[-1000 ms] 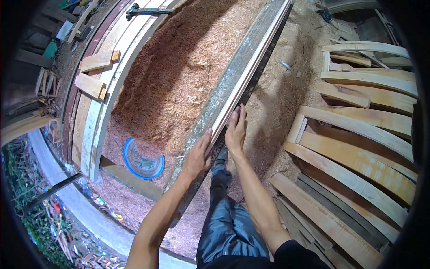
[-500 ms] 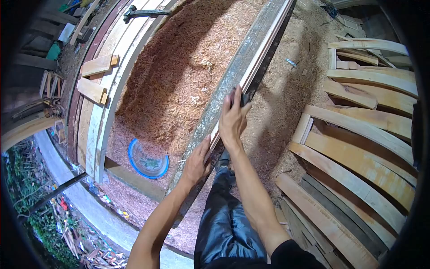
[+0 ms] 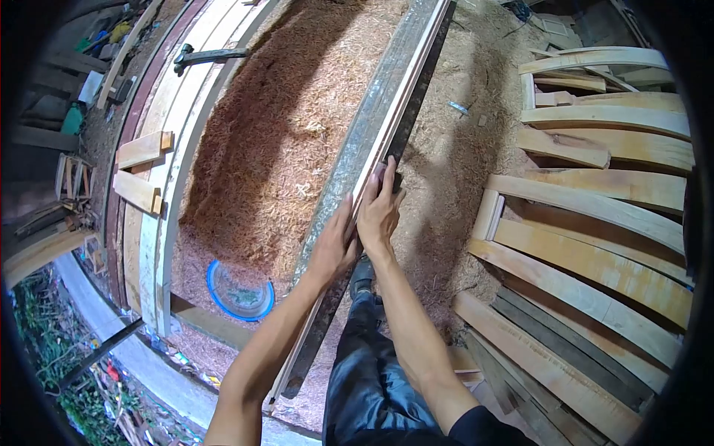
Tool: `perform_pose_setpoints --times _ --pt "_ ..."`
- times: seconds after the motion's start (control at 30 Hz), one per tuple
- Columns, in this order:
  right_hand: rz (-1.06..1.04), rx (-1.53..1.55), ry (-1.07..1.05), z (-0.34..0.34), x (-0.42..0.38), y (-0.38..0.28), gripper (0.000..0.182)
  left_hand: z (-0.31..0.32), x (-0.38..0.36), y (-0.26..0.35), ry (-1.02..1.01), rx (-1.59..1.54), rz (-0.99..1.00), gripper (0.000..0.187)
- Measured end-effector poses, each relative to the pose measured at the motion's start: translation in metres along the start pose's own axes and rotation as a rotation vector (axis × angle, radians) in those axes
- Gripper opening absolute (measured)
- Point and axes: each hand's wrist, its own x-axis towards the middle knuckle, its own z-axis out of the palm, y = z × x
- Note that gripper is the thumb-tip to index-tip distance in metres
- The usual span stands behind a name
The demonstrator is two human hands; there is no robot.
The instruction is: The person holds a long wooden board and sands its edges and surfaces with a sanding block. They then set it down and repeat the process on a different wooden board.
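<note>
A long, thin wooden strip runs diagonally along a weathered plank. My left hand lies over the strip, fingers pointing up along its far side and thumb on the near side. Just ahead and to the right, my right hand bends over the strip's near edge, its thumb and index finger reaching forward. A bit of something dark shows beside its fingers; what it is I cannot make out. The two hands are close together.
A hammer and two short wood blocks rest on boards at the left. Wood shavings fill the space between. A blue-rimmed basin sits below. Curved wooden pieces are stacked at the right.
My right hand has moved back toward me along the strip, closer to my left hand. My left hand has shifted slightly forward. The camera view has turned a little.
</note>
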Motion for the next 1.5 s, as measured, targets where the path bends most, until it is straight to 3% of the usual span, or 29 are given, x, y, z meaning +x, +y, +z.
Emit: perform_pose_setpoints --times 0.07,0.13,0.2,0.37,0.53,0.6,0.73,0.77,0.83,0.93,1.03,1.13,1.23,1.3,1.37,1.43,1.5 --pt "-0.020 -0.039 -0.023 -0.004 -0.017 0.001 0.056 0.004 0.012 0.000 0.009 -0.033 0.003 0.070" --pt "0.148 0.036 -0.229 -0.018 -0.036 -0.007 0.057 0.004 0.015 -0.003 -0.006 -0.056 -0.058 0.071" --pt "0.060 0.109 -0.162 -0.005 -0.019 0.003 0.056 0.005 0.016 -0.002 0.014 0.000 -0.017 0.071" --pt "0.138 0.020 -0.134 -0.022 0.084 -0.025 0.058 0.001 0.014 0.006 -0.026 0.022 -0.051 0.071" --pt "0.081 -0.006 -0.244 -0.018 0.005 -0.004 0.059 0.002 0.015 0.002 -0.009 0.039 -0.009 0.072" --pt "0.073 0.029 -0.249 -0.012 -0.005 0.004 0.059 0.001 0.016 0.005 -0.055 0.037 -0.082 0.072" --pt "0.102 0.020 -0.053 -0.013 0.101 -0.018 0.056 0.002 0.015 0.003 -0.097 0.087 -0.097 0.071" --pt "0.122 0.048 -0.104 -0.016 0.133 -0.016 0.055 0.002 0.015 0.002 -0.094 0.095 -0.085 0.072" --pt "-0.012 0.053 -0.057 -0.008 0.157 -0.003 0.055 0.002 0.012 0.002 -0.077 0.099 -0.082 0.072" --pt "-0.003 0.040 -0.118 -0.017 0.110 -0.001 0.056 0.005 0.015 0.002 -0.085 0.118 -0.060 0.074" --pt "-0.198 -0.131 -0.026 -0.008 0.048 0.010 0.057 -0.001 0.018 0.009 -0.090 0.119 -0.105 0.074" --pt "0.066 0.077 -0.085 -0.009 0.086 -0.007 0.055 0.000 0.016 0.006 -0.076 0.127 -0.085 0.076" --pt "-0.142 -0.298 0.197 0.007 0.174 0.012 0.056 0.004 0.014 0.003 -0.029 0.133 -0.046 0.077" --pt "-0.309 -0.418 0.334 0.016 0.190 0.032 0.058 0.005 0.014 0.005 -0.039 0.128 -0.068 0.077" --pt "-0.255 -0.262 0.138 -0.006 0.152 0.014 0.058 0.012 0.011 -0.009 -0.042 0.189 -0.030 0.076" --pt "-0.065 -0.089 -0.136 -0.025 0.099 -0.002 0.059 0.009 0.012 -0.004 -0.018 0.165 -0.020 0.075" --pt "0.003 -0.073 -0.221 -0.022 0.068 0.003 0.060 0.006 0.012 0.001 -0.058 0.118 -0.108 0.074"
